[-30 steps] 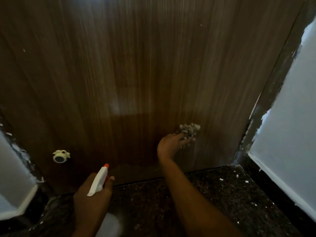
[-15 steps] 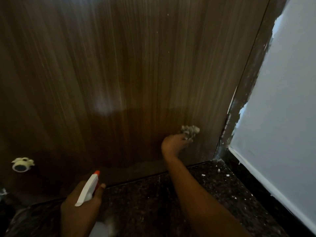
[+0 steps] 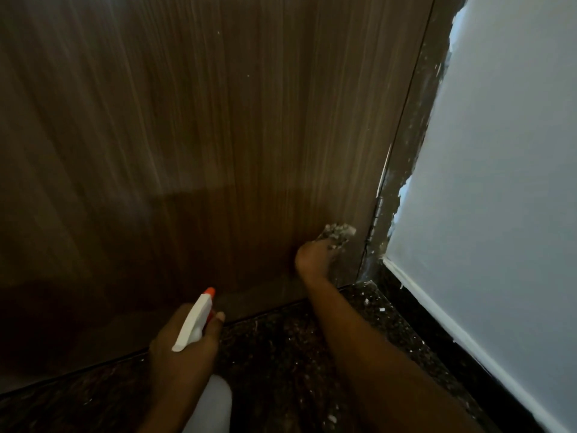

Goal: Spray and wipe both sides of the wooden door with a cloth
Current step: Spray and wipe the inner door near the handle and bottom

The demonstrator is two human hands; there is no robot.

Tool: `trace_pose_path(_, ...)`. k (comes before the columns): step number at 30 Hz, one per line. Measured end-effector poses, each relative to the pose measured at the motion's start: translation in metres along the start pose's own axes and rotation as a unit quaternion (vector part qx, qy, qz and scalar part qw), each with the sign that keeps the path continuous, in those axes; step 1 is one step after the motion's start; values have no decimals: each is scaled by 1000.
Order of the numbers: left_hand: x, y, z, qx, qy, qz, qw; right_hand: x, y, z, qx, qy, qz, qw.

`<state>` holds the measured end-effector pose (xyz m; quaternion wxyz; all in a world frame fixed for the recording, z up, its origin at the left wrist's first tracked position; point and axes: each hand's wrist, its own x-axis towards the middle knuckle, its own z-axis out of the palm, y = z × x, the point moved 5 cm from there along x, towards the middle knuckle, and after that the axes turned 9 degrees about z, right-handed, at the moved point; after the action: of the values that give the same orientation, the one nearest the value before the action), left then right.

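Note:
The dark wooden door (image 3: 203,135) fills most of the view, streaked with vertical grain. My right hand (image 3: 313,256) grips a crumpled grey-white cloth (image 3: 337,234) and presses it against the door's lower right corner, close to the hinge edge. My left hand (image 3: 184,345) holds a spray bottle (image 3: 195,320) with a white trigger head and orange nozzle, low in front of the door, nozzle pointing up toward the door. The bottle's pale body shows below my wrist.
A dark speckled stone floor (image 3: 287,354) with white flecks runs along the door's bottom. The door frame (image 3: 402,170) with a hinge stands at the right, beside a pale blue-grey wall (image 3: 499,182) with a dark skirting strip.
The view has swung rightward; the white door stopper at the left has left the frame. My right hand has carried the cloth right, toward the hinge edge. My left hand keeps the bottle.

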<state>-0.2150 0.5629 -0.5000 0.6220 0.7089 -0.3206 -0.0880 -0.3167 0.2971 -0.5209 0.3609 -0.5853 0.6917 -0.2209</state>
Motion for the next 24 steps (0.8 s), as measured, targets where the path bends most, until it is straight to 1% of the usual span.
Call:
trace_pose_path(1,0,5,7,-7,5,1,1000,0,-5,-11,21,25,-10,999)
trace_pose_path(3,-3,18,20,-11,8,19,1000,-10,-18,-21,72,83,-73,991)
trace_pose_path(4,-2,20,28,-15,3,23,1000,-20,-20,-12,73,88,-110,987)
trace_pose_path(6,4,25,39,-16,-9,38,999,-51,-16,16,42,39,-206,977)
trace_pose_path(7,7,28,44,-14,-13,46,999,-62,-8,29,48,45,-215,974)
trace_pose_path(8,11,30,48,-13,-15,50,999,-53,8,31,65,85,-185,977)
trace_pose_path(9,14,33,53,-9,-25,53,998,-42,18,31,165,49,-147,974)
trace_pose_path(10,17,37,57,-6,-31,59,998,-29,18,29,245,29,-113,962)
trace_pose_path(11,19,40,60,0,-30,61,998,-19,17,36,181,14,-44,982)
trace_pose_path(12,21,42,61,0,-28,68,997,-5,20,35,155,22,4,988)
trace_pose_path(13,22,46,62,1,-27,76,997,11,31,31,87,5,30,996)
trace_pose_path(14,24,50,65,1,-28,88,996,34,38,20,49,-19,37,998)
trace_pose_path(15,25,53,67,4,-33,98,995,55,42,0,100,-23,60,993)
trace_pose_path(17,31,55,73,12,-38,111,993,76,44,-26,167,41,97,980)
trace_pose_path(18,34,53,77,18,-41,115,992,77,41,-30,169,58,100,979)
trace_pose_path(21,34,45,88,19,-50,108,993,48,29,-18,123,70,44,989)
trace_pose_path(22,32,44,91,17,-55,109,992,41,33,-7,96,55,27,993)
trace_pose_path(24,28,40,93,22,-59,108,992,39,52,16,14,-11,-2,1000)
